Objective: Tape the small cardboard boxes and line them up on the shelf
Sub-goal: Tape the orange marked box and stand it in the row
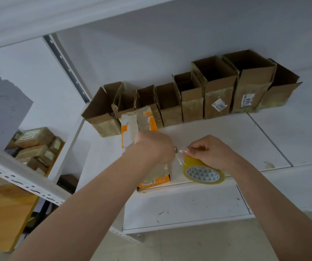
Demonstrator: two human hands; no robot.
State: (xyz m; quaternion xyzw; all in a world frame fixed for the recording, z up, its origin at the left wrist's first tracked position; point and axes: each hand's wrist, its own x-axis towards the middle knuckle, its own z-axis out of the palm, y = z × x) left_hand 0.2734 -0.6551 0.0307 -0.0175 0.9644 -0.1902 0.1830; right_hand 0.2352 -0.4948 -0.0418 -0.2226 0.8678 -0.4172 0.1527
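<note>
An orange and white cardboard box (129, 127) lies on the white shelf (217, 132), near its front edge. My left hand (152, 146) is over the box with its fingers curled, and a small dark object (175, 149) sticks out at its fingertips. My right hand (209, 150) pinches a clear strip of tape (180, 157) pulled up from the yellow tape roll (203, 174). The roll lies flat on the shelf edge, right of the box and under my right wrist. My left forearm hides the middle of the box.
Several open brown cardboard boxes (217, 91) stand in a row along the back of the shelf. A metal shelf post (66, 68) rises at the left. Taped parcels (36, 146) are stacked on a lower shelf to the left, above a wooden surface (2, 213).
</note>
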